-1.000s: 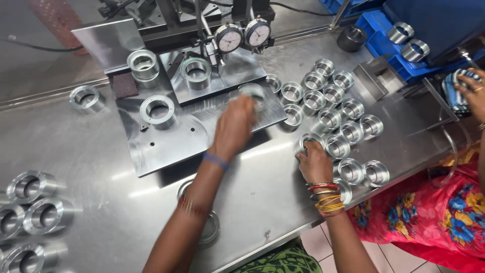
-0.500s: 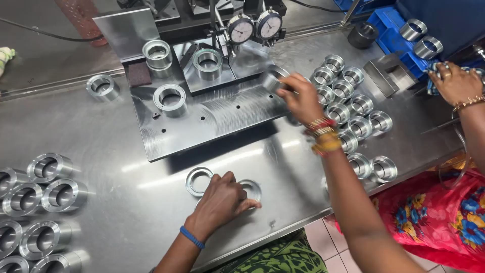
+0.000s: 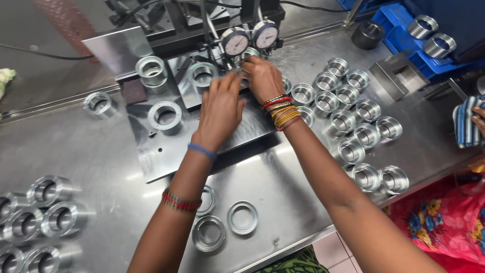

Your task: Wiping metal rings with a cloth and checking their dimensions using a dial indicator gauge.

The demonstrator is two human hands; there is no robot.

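Rings (image 3: 353, 121) R of gauge plate (image 3: 166, 151)

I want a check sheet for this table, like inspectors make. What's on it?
Surface: shiny steel table with a raised metal plate.
Job's things: a metal ring under two dial gauges.
Clutter: rows of metal rings to the right, flat rings near the edge, flanged parts far left.
Hands: left hand and right hand both at the gauges.
Cables: a black cable at the back.
Surroundings: blue bins, another person's hand holding striped cloth.

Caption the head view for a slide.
Both hands, left and right, meet at a metal ring under twin dial gauges.
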